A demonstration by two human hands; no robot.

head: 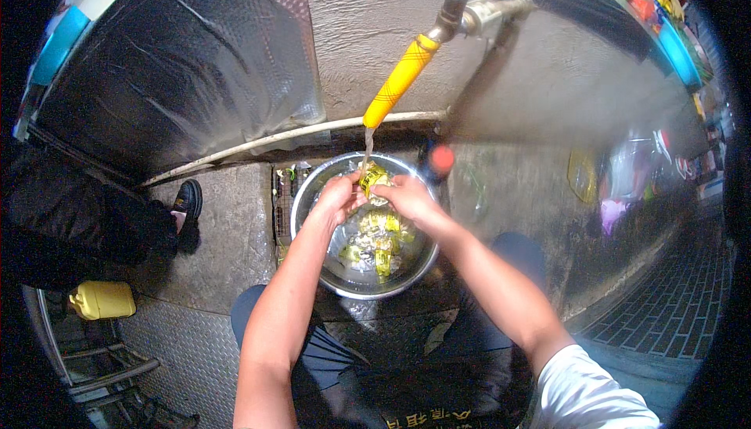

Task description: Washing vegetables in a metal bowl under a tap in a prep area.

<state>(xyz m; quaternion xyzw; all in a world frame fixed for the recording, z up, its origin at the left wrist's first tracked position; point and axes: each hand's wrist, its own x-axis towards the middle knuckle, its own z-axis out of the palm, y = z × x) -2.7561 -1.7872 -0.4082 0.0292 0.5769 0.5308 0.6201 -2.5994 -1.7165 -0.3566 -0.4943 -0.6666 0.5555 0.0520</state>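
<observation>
Over a round metal basin (299, 218) I hold a yellow printed plastic packet (373, 175) between both hands. Its left edge is at the fingers of my left hand (340, 195), and my right hand (409, 195) grips the right side with the thumb across it. A stream of water (368, 148) runs down onto the packet from a yellow hose (402, 80) fitted on a metal tap (450, 9) with a blue handle. Below my hands, several more yellow and clear packets (381, 241) lie in the basin; their contents are too blurred to tell.
A white pipe (293, 134) runs along the wall foot behind the basin. A red-topped object (441, 159) stands close to its right rim. On the left are a drain grate (281, 194), another person's black shoe (189, 200) and a yellow jerrycan (102, 300). Plastic bags (625, 177) lie right.
</observation>
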